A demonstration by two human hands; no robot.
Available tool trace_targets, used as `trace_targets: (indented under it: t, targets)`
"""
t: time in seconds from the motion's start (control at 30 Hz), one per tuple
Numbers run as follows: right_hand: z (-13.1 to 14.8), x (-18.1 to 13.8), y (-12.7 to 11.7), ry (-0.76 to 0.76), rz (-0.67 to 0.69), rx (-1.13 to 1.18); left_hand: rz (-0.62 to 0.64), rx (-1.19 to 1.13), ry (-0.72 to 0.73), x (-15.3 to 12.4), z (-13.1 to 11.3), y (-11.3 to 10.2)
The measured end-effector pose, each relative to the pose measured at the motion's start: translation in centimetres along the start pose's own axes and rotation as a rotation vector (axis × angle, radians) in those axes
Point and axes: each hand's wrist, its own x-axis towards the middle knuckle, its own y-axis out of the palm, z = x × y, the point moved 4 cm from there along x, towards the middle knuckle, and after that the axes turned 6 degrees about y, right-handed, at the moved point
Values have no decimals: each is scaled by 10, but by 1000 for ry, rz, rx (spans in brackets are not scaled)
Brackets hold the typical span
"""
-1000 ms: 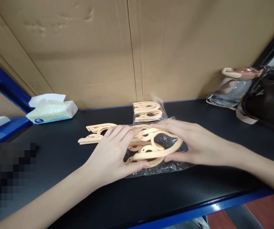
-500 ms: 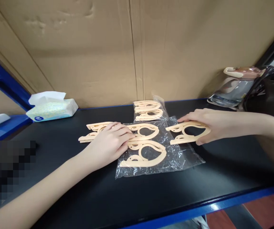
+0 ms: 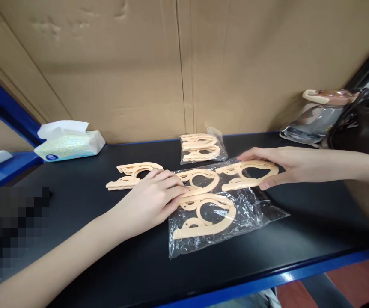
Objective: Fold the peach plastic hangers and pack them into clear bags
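Observation:
A clear plastic bag (image 3: 251,214) lies on the black shelf top (image 3: 91,248), with two peach plastic folding hangers (image 3: 203,211) on it. My left hand (image 3: 152,199) rests on the left ends of those hangers, fingers together and pressing down. My right hand (image 3: 281,164) pinches a third peach hanger (image 3: 248,175) by its right end and holds it just over the bag's upper right part. More loose hangers (image 3: 133,173) lie to the left of my left hand. A small bagged pack of hangers (image 3: 200,147) sits behind, near the cardboard wall.
A tissue pack (image 3: 69,143) stands at the back left beside a blue shelf frame (image 3: 1,107). A transparent pouch (image 3: 316,119) and a dark bag (image 3: 364,124) fill the back right. Cardboard (image 3: 178,64) backs the shelf. The blue front edge (image 3: 268,280) runs below.
My right hand lifted one hanger off the pile, carried it right, then brought it back a little toward the bag. The bag and its hangers shifted slightly right and nearer. My left hand stayed put.

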Motion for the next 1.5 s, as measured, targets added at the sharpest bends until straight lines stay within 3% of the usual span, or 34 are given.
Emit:
trace_targets:
  t: [0.13, 0.23, 0.4, 0.53, 0.73, 1.17, 1.33, 1.5]
  targets:
    - [13, 6, 14, -53, 53, 48, 1, -54, 30, 1, -9, -1]
    - [19, 13, 25, -37, 16, 47, 27, -36, 46, 1, -9, -2]
    - [15, 16, 30, -17, -26, -26, 35, 159, -11, -3, 13, -2]
    - [10, 17, 28, 26, -38, -51, 63, 163, -17, -5, 26, 3]
    - [14, 22, 32, -136, -91, 77, 36, 147, -9, -3, 28, 3]
    - [20, 43, 48, -220, -145, 398, -7, 39, -102, -4, 31, 6]
    - [22, 41, 50, -252, -61, 352, 37, 198, -108, -4, 32, 5]
    - [26, 43, 55, -300, -95, 393, 52, 230, -80, -6, 34, 7]
